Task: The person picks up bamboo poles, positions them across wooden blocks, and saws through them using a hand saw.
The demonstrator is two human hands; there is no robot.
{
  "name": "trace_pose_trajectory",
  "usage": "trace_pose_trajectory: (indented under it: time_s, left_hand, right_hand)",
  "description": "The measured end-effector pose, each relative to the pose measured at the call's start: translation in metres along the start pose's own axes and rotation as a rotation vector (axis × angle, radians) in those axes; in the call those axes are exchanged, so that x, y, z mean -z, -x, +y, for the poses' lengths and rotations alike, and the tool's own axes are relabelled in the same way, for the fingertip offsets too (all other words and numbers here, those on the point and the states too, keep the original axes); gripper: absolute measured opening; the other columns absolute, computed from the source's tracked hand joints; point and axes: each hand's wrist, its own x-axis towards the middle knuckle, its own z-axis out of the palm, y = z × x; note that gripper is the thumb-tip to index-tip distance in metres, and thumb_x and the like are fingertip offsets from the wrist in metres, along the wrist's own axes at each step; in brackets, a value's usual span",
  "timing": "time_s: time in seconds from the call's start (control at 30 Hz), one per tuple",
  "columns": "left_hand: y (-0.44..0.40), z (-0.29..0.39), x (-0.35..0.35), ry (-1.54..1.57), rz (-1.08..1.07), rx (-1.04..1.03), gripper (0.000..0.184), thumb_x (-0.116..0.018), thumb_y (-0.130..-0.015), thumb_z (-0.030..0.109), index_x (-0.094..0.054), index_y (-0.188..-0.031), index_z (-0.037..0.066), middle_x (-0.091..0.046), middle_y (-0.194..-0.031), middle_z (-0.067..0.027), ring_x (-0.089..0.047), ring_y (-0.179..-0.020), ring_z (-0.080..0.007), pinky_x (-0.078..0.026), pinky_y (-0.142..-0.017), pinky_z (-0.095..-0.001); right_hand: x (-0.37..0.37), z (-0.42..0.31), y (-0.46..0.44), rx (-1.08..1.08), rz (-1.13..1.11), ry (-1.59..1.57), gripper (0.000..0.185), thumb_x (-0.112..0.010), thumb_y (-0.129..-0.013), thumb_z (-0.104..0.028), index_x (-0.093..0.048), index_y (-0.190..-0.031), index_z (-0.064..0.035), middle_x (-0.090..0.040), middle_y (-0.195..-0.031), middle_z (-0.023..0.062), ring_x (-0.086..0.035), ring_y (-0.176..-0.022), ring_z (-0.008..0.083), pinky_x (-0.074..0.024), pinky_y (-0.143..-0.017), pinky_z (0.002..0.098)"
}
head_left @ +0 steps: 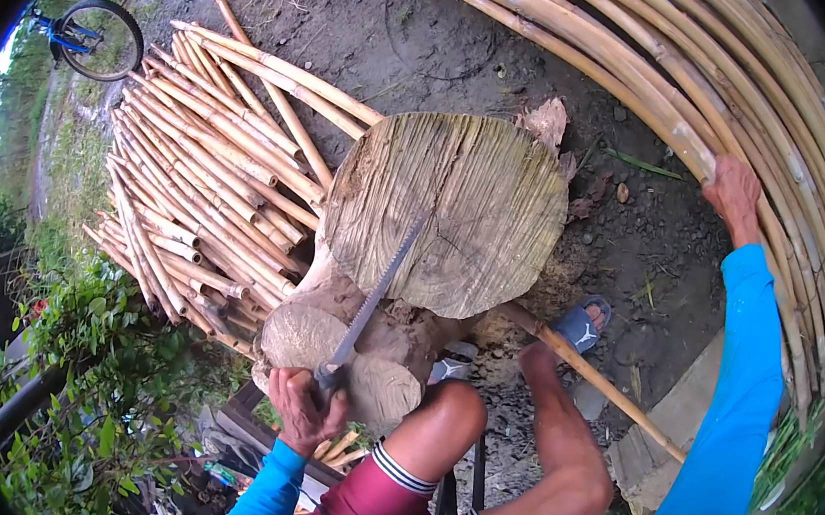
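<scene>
Below the camera, at the bottom edge, sit the wearer's bare knees and maroon shorts (369, 494) with striped hems. Just beyond them, the left hand (306, 409) is closed around the handle of a saw (379, 289), whose toothed blade slants up and away over a large round wooden block (457, 217) (whether the blade touches the wood, I cannot tell). A smaller sawn wood face (346, 361) lies beneath the handle end. Beside the block, a foot wears a blue-grey sandal (581, 326), and a single pole (610, 391) slopes down to the right. Farther out, the right arm stretches away in a blue sleeve; the right hand (735, 196) has its fingers curled over the nearest of the long bamboo poles (675, 54), which curve along the right and top. Past the block, on the left, cut bamboo pieces (204, 185) lie heaped. Farthest off, near greenery, stands a blue bicycle (75, 39).
</scene>
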Motion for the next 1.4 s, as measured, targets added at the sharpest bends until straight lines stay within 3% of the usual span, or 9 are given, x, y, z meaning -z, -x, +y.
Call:
trace_pose_trajectory:
  time_s: [0.17, 0.3, 0.43, 0.67, 0.73, 1.13, 1.23, 1.3, 1.4]
  left_hand:
    - [-0.005, 0.005, 0.006, 0.025, -0.002, 0.014, 0.04, -0.071, -0.072, 0.031, -0.046, -0.093, 0.007, -0.047, -0.081, -0.011, -0.047, -0.074, -0.0303, -0.035, -0.069, -0.0428]
    - [-0.011, 0.008, 0.007, 0.096, 0.046, -0.004, 0.037, -0.07, -0.071, 0.024, -0.046, -0.093, 0.006, -0.045, -0.081, -0.0122, -0.046, -0.074, -0.032, -0.036, -0.069, -0.0432]
    - [-0.006, 0.007, 0.009, 0.139, 0.114, -0.039, 0.037, -0.071, -0.072, 0.021, -0.046, -0.094, 0.005, -0.046, -0.081, -0.0127, -0.046, -0.074, -0.0333, -0.037, -0.07, -0.0438]
    - [0.0, 0.002, 0.014, 0.175, 0.177, -0.029, 0.036, -0.071, -0.075, 0.028, -0.053, -0.095, 0.005, -0.053, -0.086, -0.0129, -0.053, -0.082, -0.0313, -0.042, -0.073, -0.0417]
    - [0.002, 0.001, 0.014, 0.217, 0.198, -0.061, 0.037, -0.071, -0.075, 0.029, -0.054, -0.096, 0.004, -0.053, -0.086, -0.0135, -0.053, -0.084, -0.0318, -0.042, -0.075, -0.0422]
    - [0.034, 0.0, 0.05, 0.438, -0.058, 0.064, 0.039, -0.062, -0.075, 0.032, -0.05, -0.089, -0.003, -0.055, -0.075, -0.019, -0.056, -0.071, -0.0353, -0.045, -0.066, -0.0463]
    - [0.073, -0.009, 0.057, 0.839, -0.073, 0.383, 0.033, -0.065, -0.083, 0.027, -0.049, -0.092, 0.0, -0.054, -0.066, -0.0102, -0.054, -0.058, -0.0187, -0.044, -0.053, -0.0356]
    - [0.105, -0.008, 0.08, 1.11, -0.138, 0.615, 0.022, -0.059, -0.088, 0.023, -0.049, -0.095, 0.004, -0.053, -0.065, -0.0048, -0.05, -0.051, -0.0127, -0.041, -0.046, -0.0283]
    - [0.14, -0.023, 0.098, 1.336, 0.008, 0.629, 0.017, -0.052, -0.092, 0.024, -0.046, -0.091, 0.008, -0.05, -0.063, -0.0022, -0.047, -0.047, -0.0107, -0.038, -0.041, -0.025]
  right_hand:
    - [0.034, -0.028, 0.068, -0.083, -0.157, -0.412, 0.039, -0.068, -0.069, -0.03, -0.071, -0.099, -0.0037, -0.067, -0.097, 0.0241, -0.064, -0.09, 0.0433, -0.0509, -0.078, 0.05]
    - [0.053, -0.001, 0.122, -0.033, -0.333, -0.954, 0.054, -0.069, -0.072, -0.038, -0.062, -0.108, 0.002, -0.053, -0.071, 0.0013, -0.049, -0.062, 0.0115, -0.0374, -0.054, 0.0301]
    - [0.111, 0.017, 0.196, -0.069, -0.388, -1.151, 0.07, -0.074, -0.07, -0.047, -0.058, -0.118, 0.0014, -0.056, -0.084, 0.0031, -0.051, -0.071, 0.0119, -0.0394, -0.059, 0.0287]
    - [0.197, 0.016, 0.333, -0.065, -0.422, -1.15, 0.042, -0.072, -0.069, -0.046, -0.06, -0.074, -0.0063, -0.048, -0.06, -0.0033, -0.045, -0.053, 0.008, -0.0338, -0.05, 0.0257]
    - [0.2, 0.017, 0.371, -0.083, -0.398, -1.185, 0.037, -0.071, -0.07, -0.042, -0.06, -0.075, -0.0062, -0.048, -0.06, -0.0035, -0.044, -0.052, 0.0071, -0.0328, -0.048, 0.0258]
    - [0.185, -0.007, 0.521, -0.089, -0.246, -1.08, 0.031, -0.067, -0.069, -0.033, -0.06, -0.07, -0.0036, -0.047, -0.055, -0.0025, -0.044, -0.051, 0.0078, -0.0335, -0.048, 0.0296]
    - [0.174, -0.013, 0.542, -0.05, -0.135, -0.862, 0.035, -0.068, -0.068, -0.029, -0.061, -0.079, 0.0027, -0.055, -0.061, 0.0145, -0.053, -0.055, 0.0252, -0.0423, -0.056, 0.0392]
    - [0.16, -0.013, 0.555, -0.058, -0.123, -0.853, 0.036, -0.068, -0.067, -0.029, -0.062, -0.082, 0.0032, -0.057, -0.064, 0.0176, -0.056, -0.058, 0.0295, -0.0437, -0.058, 0.0401]
    - [0.14, -0.013, 0.565, -0.019, -0.089, -0.866, 0.038, -0.07, -0.066, -0.029, -0.063, -0.085, 0.0038, -0.06, -0.068, 0.0182, -0.059, -0.063, 0.0302, -0.0457, -0.061, 0.0401]
